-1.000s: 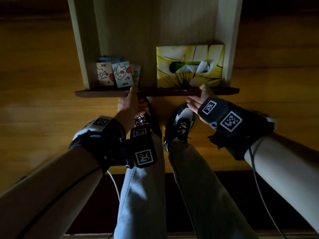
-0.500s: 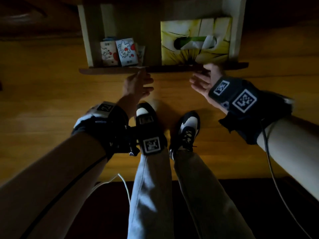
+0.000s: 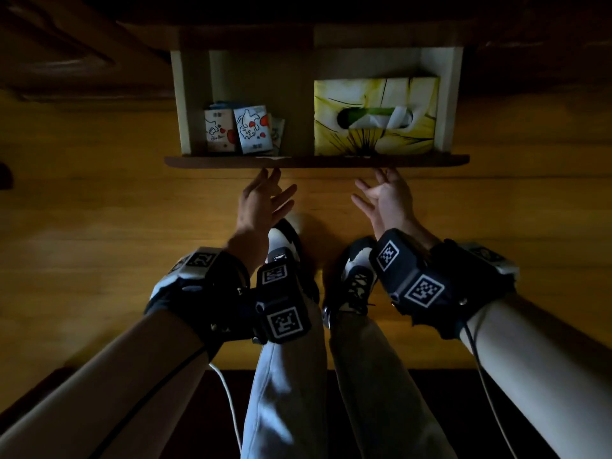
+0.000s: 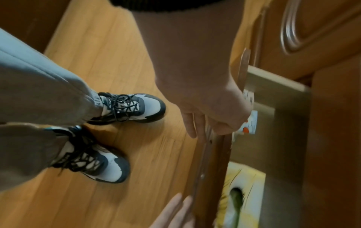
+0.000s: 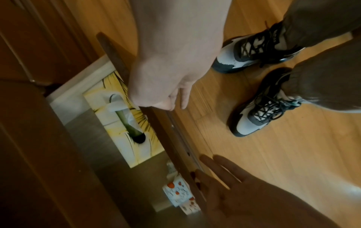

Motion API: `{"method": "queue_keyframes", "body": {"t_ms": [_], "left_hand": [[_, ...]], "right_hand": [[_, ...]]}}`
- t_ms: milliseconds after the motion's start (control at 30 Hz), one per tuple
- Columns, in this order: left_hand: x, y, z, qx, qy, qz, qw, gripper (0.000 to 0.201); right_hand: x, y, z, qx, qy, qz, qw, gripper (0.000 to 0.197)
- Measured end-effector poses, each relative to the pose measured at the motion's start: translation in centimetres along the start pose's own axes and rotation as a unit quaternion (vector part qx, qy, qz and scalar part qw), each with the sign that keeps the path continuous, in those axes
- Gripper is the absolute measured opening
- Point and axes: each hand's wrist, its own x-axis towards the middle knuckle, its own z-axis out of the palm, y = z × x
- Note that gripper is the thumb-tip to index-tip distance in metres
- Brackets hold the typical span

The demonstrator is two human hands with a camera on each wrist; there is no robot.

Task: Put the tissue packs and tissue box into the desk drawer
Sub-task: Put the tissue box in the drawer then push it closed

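Observation:
The desk drawer (image 3: pixel 314 161) stands partly pulled out under the desk top. Several small white tissue packs (image 3: pixel 238 130) with red cartoon prints stand in its left front corner. The yellow tissue box (image 3: pixel 374 117) lies in its right half, with a tissue sticking out of the slot. My left hand (image 3: pixel 268 190) is open, its straight fingertips at the drawer's front panel below the packs. My right hand (image 3: pixel 381 190) is open too, fingertips at the panel below the box. The left wrist view shows my fingers (image 4: pixel 197 123) against the panel (image 4: pixel 213 154), and the right wrist view shows the same (image 5: pixel 175 98).
My two shoes (image 3: pixel 351 276) and grey trouser legs stand on the wooden floor (image 3: pixel 99 243) just in front of the drawer. A dark cabinet front with a curved moulding (image 4: pixel 293 30) flanks the drawer. A dark rug (image 3: pixel 397 409) lies behind my feet.
My left hand has let go of the drawer's front edge and both hands have straightened their fingers against the panel. The drawer has slid further in under the desk.

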Motion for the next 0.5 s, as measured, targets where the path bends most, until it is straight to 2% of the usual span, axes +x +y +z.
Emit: {"method": "queue_keyframes", "body": {"t_ms": [133,300,500], "left_hand": [[0.4,0.4,-0.4,-0.012,0.017,-0.004,1.000,0.046],[1.0,-0.2,-0.7,-0.011,0.022,0.007,1.000,0.044],[2.0,1.0,-0.2,0.017,-0.004,0.049,0.999,0.045]], "right_hand": [[1.1,0.1,-0.5,-0.001,0.010,0.000,1.000,0.054],[1.8,0.0,-0.5,-0.061,0.003,-0.010,0.998,0.067],[3.0,-1.2,0.6,-0.071,-0.017,-0.033,0.997,0.072]]}}
